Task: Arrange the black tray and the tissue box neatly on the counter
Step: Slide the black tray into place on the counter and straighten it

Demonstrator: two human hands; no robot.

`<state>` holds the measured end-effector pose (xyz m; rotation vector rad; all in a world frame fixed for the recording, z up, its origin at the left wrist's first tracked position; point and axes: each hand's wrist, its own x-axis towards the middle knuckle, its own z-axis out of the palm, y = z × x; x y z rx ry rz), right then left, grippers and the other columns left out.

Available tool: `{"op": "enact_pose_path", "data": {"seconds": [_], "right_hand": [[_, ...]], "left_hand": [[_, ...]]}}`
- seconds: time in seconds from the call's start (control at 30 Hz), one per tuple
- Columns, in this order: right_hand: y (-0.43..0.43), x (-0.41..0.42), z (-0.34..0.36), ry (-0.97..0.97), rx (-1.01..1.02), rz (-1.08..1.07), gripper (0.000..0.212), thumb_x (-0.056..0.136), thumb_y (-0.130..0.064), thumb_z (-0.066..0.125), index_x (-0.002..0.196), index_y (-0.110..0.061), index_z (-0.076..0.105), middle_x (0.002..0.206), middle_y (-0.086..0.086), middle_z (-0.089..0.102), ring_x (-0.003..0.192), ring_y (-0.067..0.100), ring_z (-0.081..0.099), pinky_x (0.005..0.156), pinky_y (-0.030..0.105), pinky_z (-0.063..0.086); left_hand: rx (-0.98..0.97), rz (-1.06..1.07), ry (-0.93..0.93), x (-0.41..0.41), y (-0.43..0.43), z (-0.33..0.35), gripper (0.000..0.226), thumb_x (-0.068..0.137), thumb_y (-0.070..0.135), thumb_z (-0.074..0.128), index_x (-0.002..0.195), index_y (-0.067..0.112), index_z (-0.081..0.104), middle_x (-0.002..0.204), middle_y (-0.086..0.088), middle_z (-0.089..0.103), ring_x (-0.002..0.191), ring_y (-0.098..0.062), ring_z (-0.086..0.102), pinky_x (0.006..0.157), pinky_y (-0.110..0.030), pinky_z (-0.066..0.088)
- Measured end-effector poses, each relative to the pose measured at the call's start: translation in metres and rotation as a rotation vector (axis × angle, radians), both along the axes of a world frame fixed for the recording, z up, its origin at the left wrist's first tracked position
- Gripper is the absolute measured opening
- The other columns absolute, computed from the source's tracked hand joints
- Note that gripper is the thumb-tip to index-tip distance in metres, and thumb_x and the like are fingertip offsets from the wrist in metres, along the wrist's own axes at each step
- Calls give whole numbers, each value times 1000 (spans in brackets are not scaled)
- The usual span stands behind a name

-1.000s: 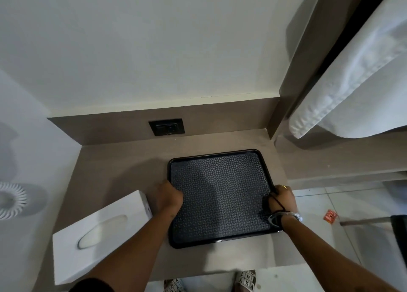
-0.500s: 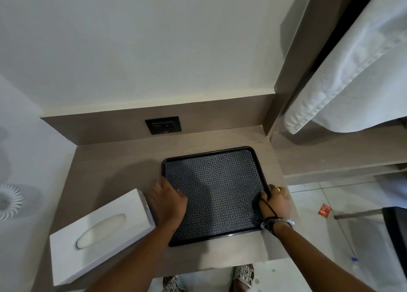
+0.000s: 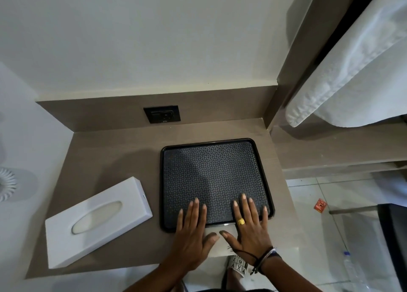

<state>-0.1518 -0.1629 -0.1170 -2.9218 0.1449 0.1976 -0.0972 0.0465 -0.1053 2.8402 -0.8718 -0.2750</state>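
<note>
The black tray point(image 3: 214, 172) with a patterned mat lies flat on the right half of the brown counter point(image 3: 114, 159), its right rim close to the counter's right edge. My left hand point(image 3: 191, 232) and my right hand point(image 3: 250, 225) rest side by side, palms down, fingers spread over the tray's near rim and onto the mat. Neither holds anything. The white tissue box point(image 3: 97, 222) lies at an angle on the counter's front left, apart from the tray and from both hands.
A black wall socket point(image 3: 161, 114) sits in the backsplash behind the tray. A white towel point(image 3: 356, 71) hangs at the upper right beside a brown panel. A coiled white cord point(image 3: 6, 184) is on the left wall. Floor tiles, a plastic bottle point(image 3: 354, 269) and a small red wrapper point(image 3: 319, 205) lie to the right.
Both hands let go of the tray's left and right sides and now lie flat over its near edge. The tray sits straighter and nearer the counter's right edge.
</note>
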Motion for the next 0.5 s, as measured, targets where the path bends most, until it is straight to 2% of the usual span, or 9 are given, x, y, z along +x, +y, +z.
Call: {"op": "enact_pose_path", "data": {"seconds": [0.17,0.33,0.5], "right_hand": [[3,6,0,7,15,-9,95,86,-80,35,156,-18,17,164,12,9,150,32,8,116,62,5],[0,20,0,5,30,-17,95,86,-80,34,156,-19,17,164,13,10,150,31,7,116,61,3],[-2,42,1,18,28,-30,93,87,-80,32,156,-20,16,164,12,9,150,31,6,116,61,4]], "left_hand": [[42,-23,13,7,0,3,86,94,68,33,152,5,38,162,-20,29,151,-34,28,117,-55,20],[19,12,42,19,-4,1,86,94,68,32,153,6,35,163,-19,28,152,-31,24,120,-55,18],[36,16,66,41,-8,7,85,93,67,30,151,6,40,161,-19,31,150,-32,30,120,-52,13]]}}
